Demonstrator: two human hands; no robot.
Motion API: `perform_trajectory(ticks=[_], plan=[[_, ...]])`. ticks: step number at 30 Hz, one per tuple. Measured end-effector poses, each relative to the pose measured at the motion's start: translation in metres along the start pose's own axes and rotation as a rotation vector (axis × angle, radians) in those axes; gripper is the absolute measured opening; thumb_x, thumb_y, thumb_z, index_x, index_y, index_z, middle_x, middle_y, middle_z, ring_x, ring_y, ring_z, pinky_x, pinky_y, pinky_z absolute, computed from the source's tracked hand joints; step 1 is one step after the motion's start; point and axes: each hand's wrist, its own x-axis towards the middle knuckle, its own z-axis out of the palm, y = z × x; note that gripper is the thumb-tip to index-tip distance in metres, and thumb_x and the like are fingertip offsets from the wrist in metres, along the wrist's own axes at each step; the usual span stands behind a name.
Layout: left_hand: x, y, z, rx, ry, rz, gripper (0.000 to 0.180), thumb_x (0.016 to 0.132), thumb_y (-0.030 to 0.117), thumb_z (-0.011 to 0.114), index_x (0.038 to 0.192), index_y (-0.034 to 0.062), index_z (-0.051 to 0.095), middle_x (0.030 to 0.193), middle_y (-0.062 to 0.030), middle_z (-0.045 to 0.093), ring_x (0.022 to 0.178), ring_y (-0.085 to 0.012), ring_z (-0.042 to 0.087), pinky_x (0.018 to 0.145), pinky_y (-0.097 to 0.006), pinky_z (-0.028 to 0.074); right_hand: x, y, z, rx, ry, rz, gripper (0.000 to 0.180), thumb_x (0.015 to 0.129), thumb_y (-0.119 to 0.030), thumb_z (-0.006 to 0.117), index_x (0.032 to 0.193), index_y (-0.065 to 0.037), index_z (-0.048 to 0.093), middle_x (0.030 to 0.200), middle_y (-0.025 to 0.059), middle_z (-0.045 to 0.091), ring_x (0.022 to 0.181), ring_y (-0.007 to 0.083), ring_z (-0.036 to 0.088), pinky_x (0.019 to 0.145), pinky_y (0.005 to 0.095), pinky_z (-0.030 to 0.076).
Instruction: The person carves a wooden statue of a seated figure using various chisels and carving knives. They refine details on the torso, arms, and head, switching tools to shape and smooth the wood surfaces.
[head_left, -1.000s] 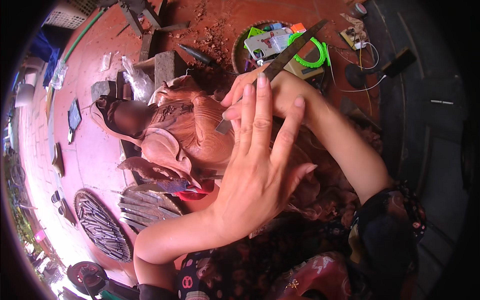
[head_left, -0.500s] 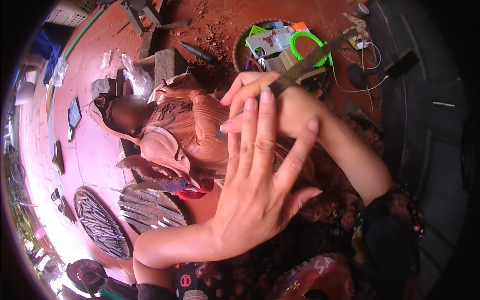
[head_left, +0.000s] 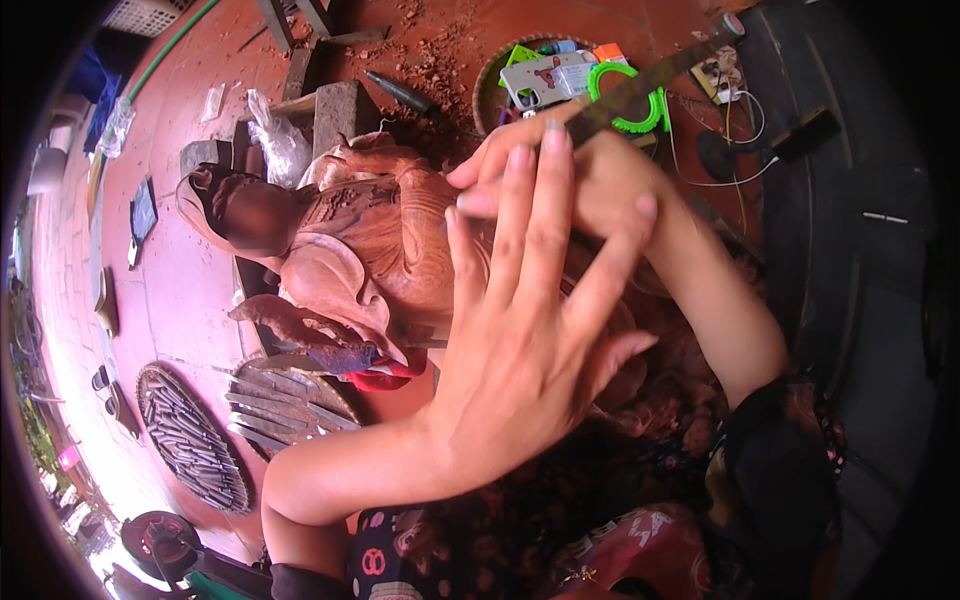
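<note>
A carved reddish-brown wooden statue [head_left: 385,235] lies in front of me, its hooded head toward the left and its lower part hidden behind my hands. Over its middle, my right hand [head_left: 615,180] is closed around a long, flat, dark metal chisel [head_left: 655,85], which slants up to the far right. The chisel's working end is hidden by my fingers near the carving. My left hand [head_left: 520,350] reaches across with its fingers stretched and spread. Its fingertips lie over the chisel and the back of my right hand; how hard they press, I cannot tell.
On the left, a round tray [head_left: 190,435] holds many slim tools beside a basket of flat chisels [head_left: 285,400]. A wooden block [head_left: 340,115], a clear plastic bag [head_left: 275,140] and a dark pointed tool [head_left: 400,93] lie beyond the statue. Another basket [head_left: 482,95] holds small items at the back.
Both hands and the chisel have shifted slightly away from me and to the right. My left hand's fingers stay spread, and my right hand keeps its grip.
</note>
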Motion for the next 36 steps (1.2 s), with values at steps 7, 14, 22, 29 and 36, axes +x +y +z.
perform_trajectory(ticks=[7,14,22,29,36], plan=[[0.001,-0.012,0.011,-0.066,0.049,0.014,0.077,0.086,0.031,0.068,0.153,0.0156,0.032,0.157,-0.0330,0.010,0.144,-0.0522,0.016,0.108,-0.065,0.027,0.003,0.014,0.000,0.253,-0.011,0.086,0.021,0.077,-0.018,0.082,0.088,-0.002,0.074,0.101,0.0133,0.068,0.092,0.0198,0.065,0.081,0.0325,0.052],[0.005,-0.009,0.012,-0.115,0.073,0.028,0.085,0.084,0.032,0.072,0.154,0.0090,0.029,0.156,-0.0373,0.006,0.143,-0.0565,0.010,0.112,-0.062,0.023,0.007,0.008,-0.001,0.167,-0.065,0.094,0.030,0.079,-0.025,0.080,0.088,0.001,0.070,0.082,0.0106,0.068,0.081,0.0217,0.066,0.080,0.0332,0.051],[0.003,-0.011,0.013,-0.079,0.096,0.047,0.089,0.085,0.043,0.071,0.153,0.0052,0.027,0.155,-0.0384,0.005,0.142,-0.0574,0.014,0.114,-0.059,0.021,0.012,0.024,0.001,0.107,-0.053,-0.013,0.029,0.079,-0.024,0.079,0.083,0.002,0.068,0.077,0.0086,0.068,0.073,0.0172,0.063,0.071,0.0333,0.050],[-0.004,-0.011,0.012,-0.056,0.106,0.070,0.092,0.085,0.047,0.069,0.154,0.0043,0.025,0.154,-0.0397,0.005,0.142,-0.0580,0.013,0.114,-0.059,0.020,0.010,0.017,0.008,-0.125,-0.017,-0.172,0.022,0.080,-0.022,0.074,0.085,-0.001,0.072,0.078,0.0112,0.070,0.073,0.0194,0.064,0.070,0.0357,0.049],[-0.001,-0.009,0.008,-0.084,0.102,0.055,0.088,0.087,0.045,0.068,0.154,0.0058,0.025,0.154,-0.0404,0.004,0.142,-0.0586,0.011,0.114,-0.060,0.020,0.010,0.013,0.005,-0.184,-0.046,-0.194,0.026,0.082,-0.022,0.078,0.085,0.004,0.073,0.084,0.0110,0.072,0.077,0.0173,0.067,0.072,0.0313,0.054]])
